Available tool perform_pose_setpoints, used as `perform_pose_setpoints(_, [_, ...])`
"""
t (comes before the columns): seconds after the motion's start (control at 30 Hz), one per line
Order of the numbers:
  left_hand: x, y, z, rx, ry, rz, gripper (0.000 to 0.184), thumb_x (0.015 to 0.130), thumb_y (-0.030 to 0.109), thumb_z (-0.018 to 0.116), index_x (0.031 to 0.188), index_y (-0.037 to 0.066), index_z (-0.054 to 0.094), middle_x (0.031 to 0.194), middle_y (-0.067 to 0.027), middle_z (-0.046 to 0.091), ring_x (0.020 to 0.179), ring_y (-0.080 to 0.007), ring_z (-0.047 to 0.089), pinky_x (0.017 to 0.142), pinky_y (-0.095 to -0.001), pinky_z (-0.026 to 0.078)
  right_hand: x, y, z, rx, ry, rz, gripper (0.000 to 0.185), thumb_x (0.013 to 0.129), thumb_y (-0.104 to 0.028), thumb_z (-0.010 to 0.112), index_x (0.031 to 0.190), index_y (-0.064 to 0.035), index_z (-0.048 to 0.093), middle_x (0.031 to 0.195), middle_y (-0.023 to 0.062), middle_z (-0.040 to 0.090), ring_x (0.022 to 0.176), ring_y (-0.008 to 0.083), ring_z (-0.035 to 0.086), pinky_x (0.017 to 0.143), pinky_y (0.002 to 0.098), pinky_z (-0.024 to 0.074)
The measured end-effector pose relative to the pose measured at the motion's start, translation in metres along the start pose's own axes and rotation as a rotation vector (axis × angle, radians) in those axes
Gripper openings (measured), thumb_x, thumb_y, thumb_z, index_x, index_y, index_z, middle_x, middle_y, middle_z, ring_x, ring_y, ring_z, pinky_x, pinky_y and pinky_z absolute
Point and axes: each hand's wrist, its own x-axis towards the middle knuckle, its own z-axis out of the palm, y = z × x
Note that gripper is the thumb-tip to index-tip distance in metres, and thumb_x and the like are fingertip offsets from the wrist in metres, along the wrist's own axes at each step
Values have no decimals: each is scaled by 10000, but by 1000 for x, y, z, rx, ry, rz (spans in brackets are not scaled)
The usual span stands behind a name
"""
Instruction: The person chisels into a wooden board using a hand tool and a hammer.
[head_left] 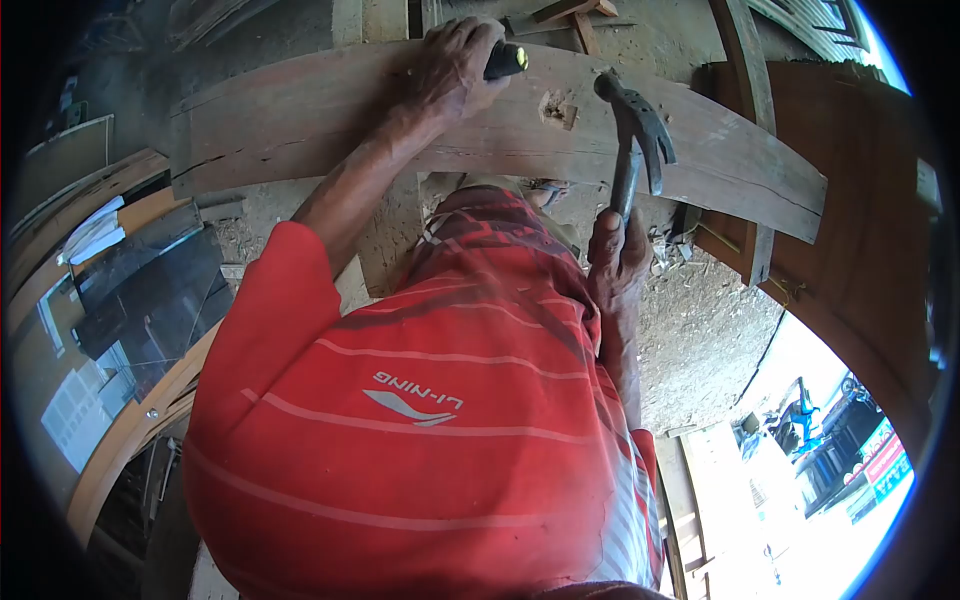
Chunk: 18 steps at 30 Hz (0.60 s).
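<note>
Subject of inspection: the plank (330, 115), lying crosswise ahead of my knees. A rough-edged recess (558, 110) is open in its face near mid-length, to the right of my left hand (462, 70). A long crack runs along the plank near its near edge.

Left hand: on the far part of the plank, fingers closed round a black handle (506, 61) with a yellow-green end. The working end is covered by my hand, so I can only say that the tool is probably a chisel. The handle is beside the recess and apart from it.

Right hand (618, 258): fingers clamped on the shaft of the claw hammer (627, 150). The hammer is held up on the right of the recess, its face turned towards the left side and its claw towards the right. Hammer and handle do not touch.

Ground: pale chips (690, 300) lie scattered beyond my right hand.

Finding: I judge the step in hand to be cutting out the recess, with both tools held ready and no contact being made. The next move, in my judgement, calls for the tool's edge to be set at the recess wall, the handle steadied, and the hammer face squared to its end; a skewed blow would endanger my left hand.
</note>
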Motion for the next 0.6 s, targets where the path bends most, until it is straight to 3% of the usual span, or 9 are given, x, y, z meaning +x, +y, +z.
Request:
perform_pose_setpoints(0.03, [-5,8,-8,-21,5,50,359,774,188,846,997,72,590,1224,-127,680,1171,-320,647,972,-465,497,0,1,-3,52,43,-11,503,1051,-545,533,905,-65,570,633,-31,484,545,71,448,490,270,345])
perform_pose_setpoints(0.07, [-12,17,-15,-101,-75,76,403,717,173,882,972,79,584,1385,-125,597,1322,-339,553,1085,-480,444,1,9,-7,75,72,-92,468,1053,-525,544,915,-79,569,634,-43,484,514,46,434,462,244,326])
perform_pose_setpoints(0.17, [-44,48,-30,-96,-246,212,368,752,169,843,994,72,584,1472,-154,530,1383,-377,500,1144,-545,404,-5,19,-16,139,114,-1,441,1072,-493,521,917,-82,557,600,-44,467,478,38,418,429,234,305])
perform_pose_setpoints(0.27, [-75,49,-21,129,-351,363,318,790,139,786,1020,59,581,1550,-170,448,1427,-410,446,1177,-620,349,-10,21,-16,174,162,108,454,1078,-505,501,879,-99,544,590,-43,455,458,40,406,412,233,301])
perform_pose_setpoints(0.37, [-66,57,-24,125,-397,327,256,822,92,721,1034,49,583,1547,-198,443,1420,-421,456,1147,-656,368,-18,28,-13,243,213,205,467,1079,-516,490,866,-104,545,590,-43,451,450,50,405,406,239,303])
perform_pose_setpoints(0.47, [-62,59,-23,186,-397,376,361,763,114,783,1056,55,580,1542,-222,438,1406,-426,471,1102,-666,415,-21,35,-15,310,232,213,464,1079,-511,494,867,-102,546,591,-43,452,450,52,407,408,242,302])
perform_pose_setpoints(0.6, [-40,64,-35,182,-506,430,495,686,144,859,1088,69,579,1482,-233,491,1353,-433,523,1061,-607,483,-33,42,-23,335,292,184,471,1075,-521,498,876,-98,556,594,-39,463,452,55,413,412,245,301])
